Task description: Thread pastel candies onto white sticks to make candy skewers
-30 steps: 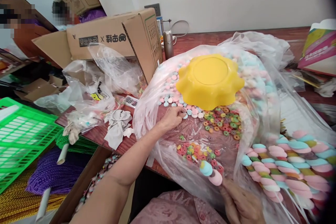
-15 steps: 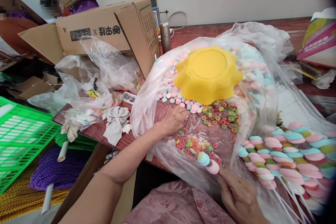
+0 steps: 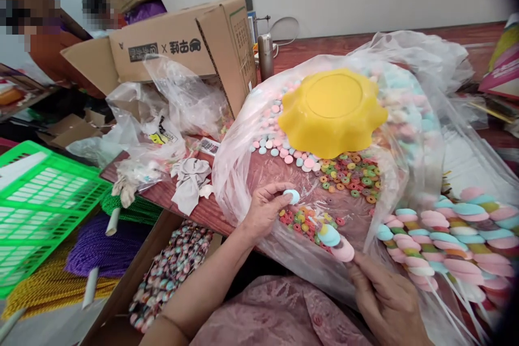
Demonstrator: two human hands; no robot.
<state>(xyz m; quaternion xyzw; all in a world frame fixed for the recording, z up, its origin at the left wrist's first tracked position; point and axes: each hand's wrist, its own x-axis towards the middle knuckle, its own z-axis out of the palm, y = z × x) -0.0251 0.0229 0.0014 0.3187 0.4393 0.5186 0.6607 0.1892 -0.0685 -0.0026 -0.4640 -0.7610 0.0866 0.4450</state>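
Left hand [image 3: 263,212]: pinching round pale-blue candy disc [image 3: 291,196], withdrawn from the pile. Right hand [image 3: 387,303]: gripping thin white stick with stacked candies [image 3: 335,242], long axis pointing up-left.

A small, round, pale-blue candy disc [image 3: 291,196] is flat and smooth, pinched between thumb and fingertips above the loose pile of little multicoloured ring candies [image 3: 303,221] inside the clear plastic bag. Just right of it and lower, a thin white stick carrying a pale-blue disc and a pink disc [image 3: 335,243] lies tilted, its two candies stacked side by side and overlapping, resting against the ring pile near the bag's front edge.
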